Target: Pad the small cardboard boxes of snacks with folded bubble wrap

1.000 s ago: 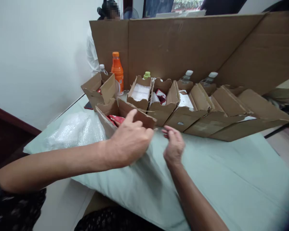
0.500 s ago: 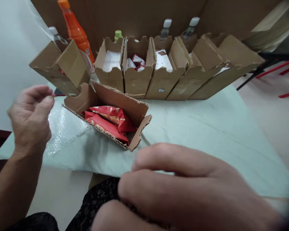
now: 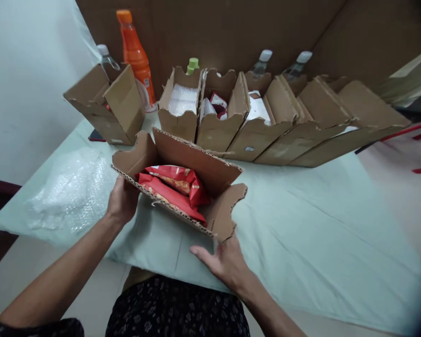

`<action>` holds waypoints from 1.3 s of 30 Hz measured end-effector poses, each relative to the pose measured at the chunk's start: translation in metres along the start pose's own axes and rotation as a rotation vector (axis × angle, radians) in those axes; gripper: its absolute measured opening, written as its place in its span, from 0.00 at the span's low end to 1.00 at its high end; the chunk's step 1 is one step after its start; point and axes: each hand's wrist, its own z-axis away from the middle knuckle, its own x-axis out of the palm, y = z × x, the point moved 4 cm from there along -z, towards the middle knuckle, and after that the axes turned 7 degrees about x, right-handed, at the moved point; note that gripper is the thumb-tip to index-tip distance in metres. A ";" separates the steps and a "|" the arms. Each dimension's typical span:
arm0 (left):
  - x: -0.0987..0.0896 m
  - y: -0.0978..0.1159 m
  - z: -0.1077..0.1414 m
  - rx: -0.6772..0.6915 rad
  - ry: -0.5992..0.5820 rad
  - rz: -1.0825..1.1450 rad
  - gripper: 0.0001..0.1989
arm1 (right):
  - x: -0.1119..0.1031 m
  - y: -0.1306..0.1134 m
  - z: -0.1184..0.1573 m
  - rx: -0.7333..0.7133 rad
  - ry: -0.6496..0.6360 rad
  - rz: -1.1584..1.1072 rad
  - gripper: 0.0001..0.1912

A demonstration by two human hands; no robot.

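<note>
Over cloth [image 3: 301, 224], left hand [image 3: 122, 199] and right hand [image 3: 228, 263] grip a box [image 3: 196, 159], mouth upward, long axis diagonal.

Two red packets [image 3: 171, 199] (plus one orange bottle [image 3: 136, 56])

A head-worn camera looks forward and steeply down from above the wearer's lap, (six o'clock, patterned cloth [image 3: 177, 309]) across a green-covered table [image 3: 301, 234] at close range toward cardboard boxes [image 3: 217, 133] at twelve; a single view, sharing nothing.
</note>
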 end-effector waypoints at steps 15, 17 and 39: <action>0.090 -0.054 0.006 -0.082 -0.187 0.084 0.34 | -0.043 0.078 -0.089 0.187 0.197 0.065 0.24; 0.063 -0.053 0.016 -0.034 -0.176 -0.105 0.30 | -0.035 0.088 -0.080 0.168 0.175 0.115 0.21; -0.056 0.037 0.043 0.787 -0.149 -1.135 0.07 | -0.037 0.061 -0.038 0.080 0.274 0.284 0.22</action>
